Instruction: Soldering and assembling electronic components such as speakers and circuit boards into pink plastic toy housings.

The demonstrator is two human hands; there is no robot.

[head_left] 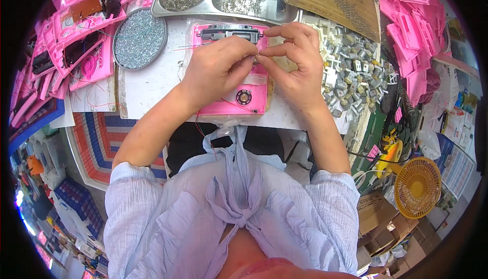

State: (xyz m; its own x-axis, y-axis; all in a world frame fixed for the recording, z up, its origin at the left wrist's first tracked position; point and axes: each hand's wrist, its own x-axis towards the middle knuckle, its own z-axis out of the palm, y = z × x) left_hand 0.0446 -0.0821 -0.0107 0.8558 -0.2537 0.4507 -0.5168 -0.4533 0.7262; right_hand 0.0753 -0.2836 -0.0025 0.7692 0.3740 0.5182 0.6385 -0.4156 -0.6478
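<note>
A pink plastic housing point(223, 107) lies on the white worktop under both hands. Along its far end sits a dark grey, bar-shaped part point(229, 33), and in its near half a round black piece with a metal centre point(244, 97). Thin red wires run out at the housing's left side. My left hand point(218, 65) is closed over the middle of the housing, fingertips pinched together. My right hand point(300, 63) meets it from the right, thumb and a finger pinched at the same spot. Whatever they hold there is tiny and mostly hidden.
A round dish of small silvery screws point(140, 39) stands at left, beside piled pink housings point(76, 40). Behind are a metal tray point(216, 9) of small metal parts and a cardboard sheet point(305, 4) with screws. Small motors point(353, 70) heap at right, near a yellow basket point(418, 187).
</note>
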